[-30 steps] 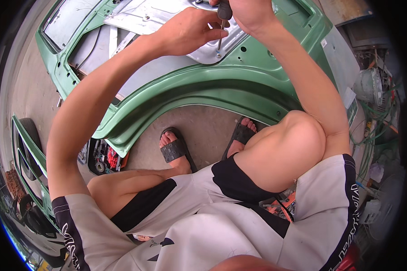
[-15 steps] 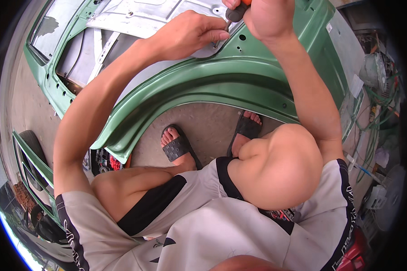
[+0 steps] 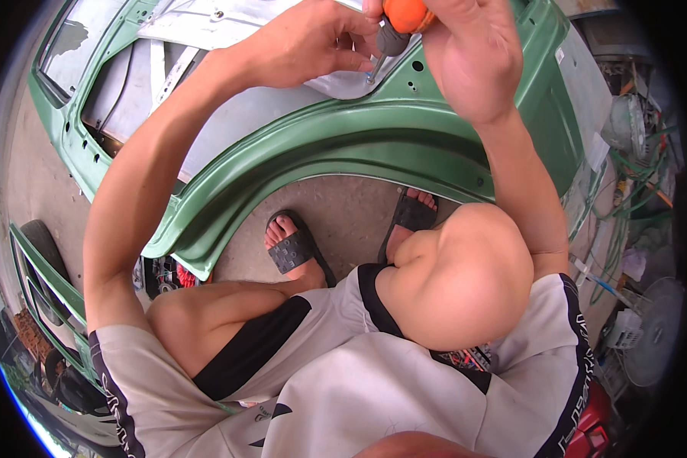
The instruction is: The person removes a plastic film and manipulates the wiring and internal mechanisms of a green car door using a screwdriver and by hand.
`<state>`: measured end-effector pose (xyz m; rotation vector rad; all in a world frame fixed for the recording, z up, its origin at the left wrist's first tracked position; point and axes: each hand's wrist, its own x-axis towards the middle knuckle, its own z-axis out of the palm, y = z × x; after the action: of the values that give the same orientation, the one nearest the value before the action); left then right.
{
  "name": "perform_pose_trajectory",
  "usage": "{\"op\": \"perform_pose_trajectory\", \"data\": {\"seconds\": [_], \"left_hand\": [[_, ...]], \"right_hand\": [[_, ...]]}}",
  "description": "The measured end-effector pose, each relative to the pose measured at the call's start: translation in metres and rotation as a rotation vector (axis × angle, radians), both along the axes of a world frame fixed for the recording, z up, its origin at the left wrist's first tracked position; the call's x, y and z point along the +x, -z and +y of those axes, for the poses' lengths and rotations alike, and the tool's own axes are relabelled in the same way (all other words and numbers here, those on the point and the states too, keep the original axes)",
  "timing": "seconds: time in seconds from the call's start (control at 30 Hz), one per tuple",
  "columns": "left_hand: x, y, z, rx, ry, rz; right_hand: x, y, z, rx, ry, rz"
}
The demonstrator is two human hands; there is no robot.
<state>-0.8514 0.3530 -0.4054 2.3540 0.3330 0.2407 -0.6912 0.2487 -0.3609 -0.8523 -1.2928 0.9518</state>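
Observation:
Gripped by its orange and dark grey handle, a screwdriver (image 3: 392, 40) is in my right hand (image 3: 473, 65), which is closed around it. Its metal shaft slants down to a small screw (image 3: 370, 79) at the lower edge of a pale inner panel (image 3: 340, 85). That panel lies on a green car body side panel (image 3: 435, 114) with a curved wheel arch. Beside the shaft is my left hand (image 3: 305, 46), its thumb and bent fingers apart with a gap between them. The thumb tip is close to the shaft; whether it touches is unclear.
Cables and hoses (image 3: 626, 198) lie in a tangle at the right. A green door frame (image 3: 46, 298) and a tyre (image 3: 46, 244) stand at the left. My sandalled feet (image 3: 294, 248) are on the concrete floor beneath the wheel arch, with my raised knee (image 3: 473, 267) near the right arm.
My right hand has come lower and turned, so more of the screwdriver's handle shows. The left fingers have spread a little away from the shaft, and the screw is now visible at its tip.

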Motion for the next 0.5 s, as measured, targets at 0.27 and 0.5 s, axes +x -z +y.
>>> {"op": "perform_pose_trajectory", "data": {"seconds": [0.27,0.5], "left_hand": [[-0.004,-0.034,0.035,-0.631,0.138,-0.086],[0.005,-0.037,0.041,-0.549,0.431,-0.339]], "right_hand": [[-0.01,0.008,-0.018,-0.001,-0.156,0.015],[-0.005,0.011,-0.022,0.064,0.008,0.127]]}}
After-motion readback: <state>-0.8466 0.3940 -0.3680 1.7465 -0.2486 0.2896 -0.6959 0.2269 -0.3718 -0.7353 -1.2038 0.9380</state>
